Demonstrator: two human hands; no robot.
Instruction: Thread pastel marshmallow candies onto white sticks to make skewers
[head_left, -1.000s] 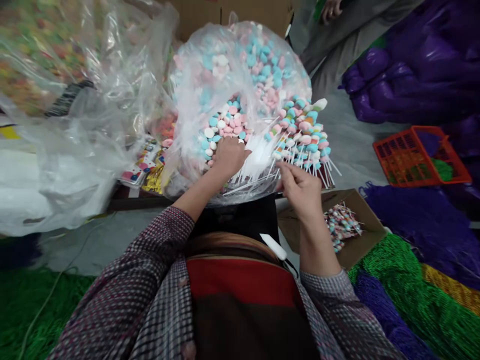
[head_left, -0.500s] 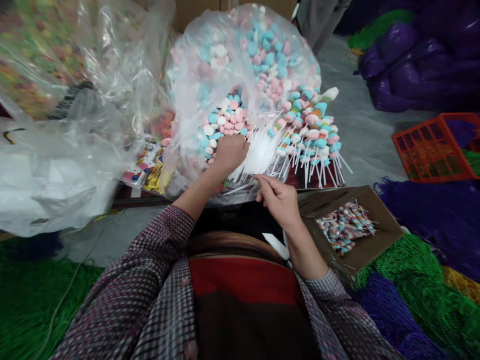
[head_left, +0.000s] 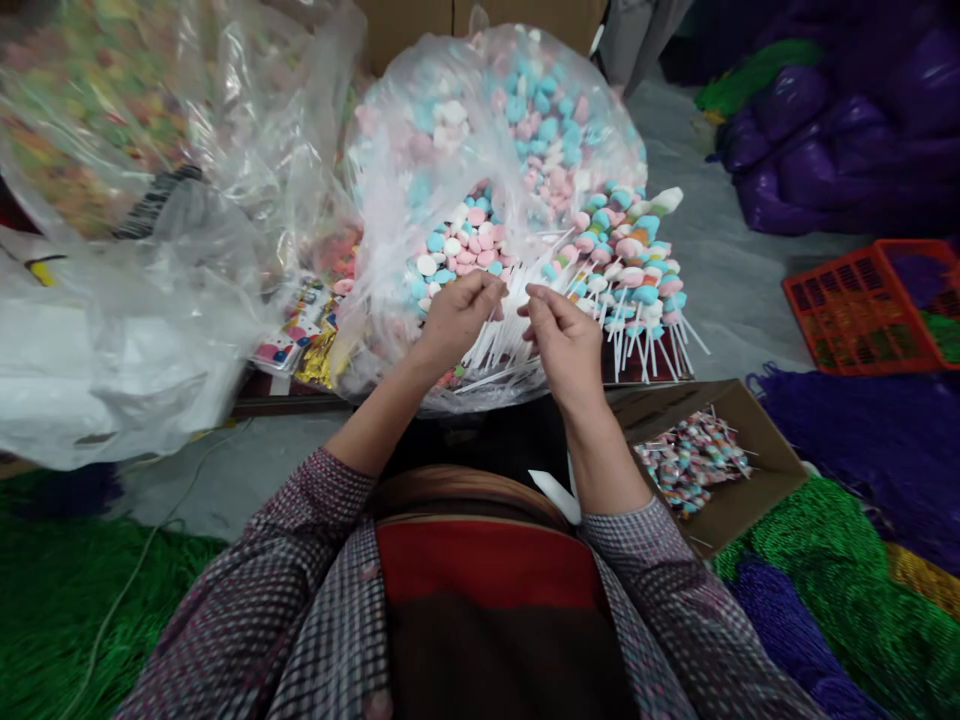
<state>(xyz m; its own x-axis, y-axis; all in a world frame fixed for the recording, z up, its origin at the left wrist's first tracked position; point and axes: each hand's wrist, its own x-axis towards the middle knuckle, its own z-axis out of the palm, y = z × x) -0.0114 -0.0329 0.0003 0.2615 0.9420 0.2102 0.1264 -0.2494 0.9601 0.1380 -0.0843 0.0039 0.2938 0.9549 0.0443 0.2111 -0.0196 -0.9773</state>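
Dim light, blurry upper left corner

One head-worn camera looks forward and down at the fingers (head_left: pixel 555 303)

Orange crate (head_left: pixel 836 315) as reference, sits on the grey floor (head_left: pixel 697 270), some green and purple stuff inside. Behind it: glossy purple bundles (head_left: pixel 821 160), green patch (head_left: pixel 757 80) at their left end. Just in front of crate: purple strands (head_left: pixel 847 440). Nearer the camera from those: shiny green strands (head_left: pixel 806 525), gold strip (head_left: pixel 926 575), blue-violet strands (head_left: pixel 780 625). Well left of crate: green heap (head_left: pixel 142 570), thin cable (head_left: pixel 124 590) across it.
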